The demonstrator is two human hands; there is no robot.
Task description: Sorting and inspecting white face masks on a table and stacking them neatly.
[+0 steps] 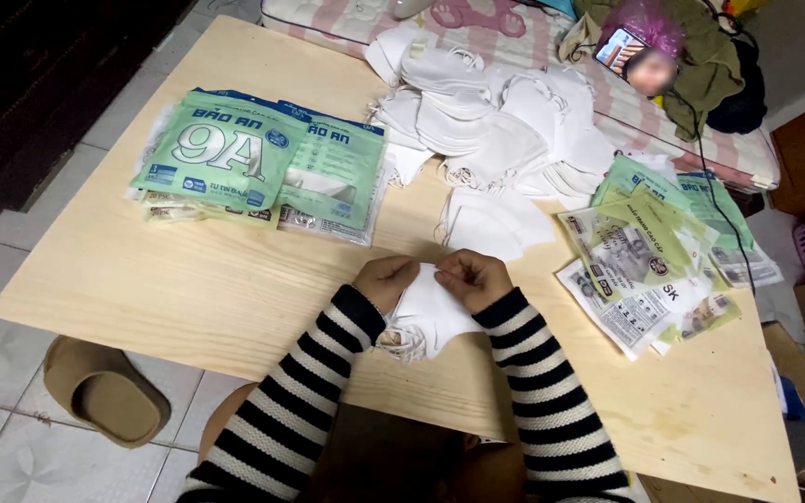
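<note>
My left hand [385, 278] and my right hand [473, 277] both pinch the top edge of a white folded face mask [430, 312] near the front edge of a pale wooden table [188, 279]. Both arms wear black and white striped sleeves. Just beyond my hands lie a few loose white masks [491, 224], and further back a big heap of white masks [496, 116].
A stack of green filled mask packets [263, 158] lies at the left of the table. Several empty green and clear packets [654, 251] are scattered at the right. A brown slipper [104, 387] sits on the tiled floor. Behind the table a mattress [514, 33] holds clothes and a phone [620, 48].
</note>
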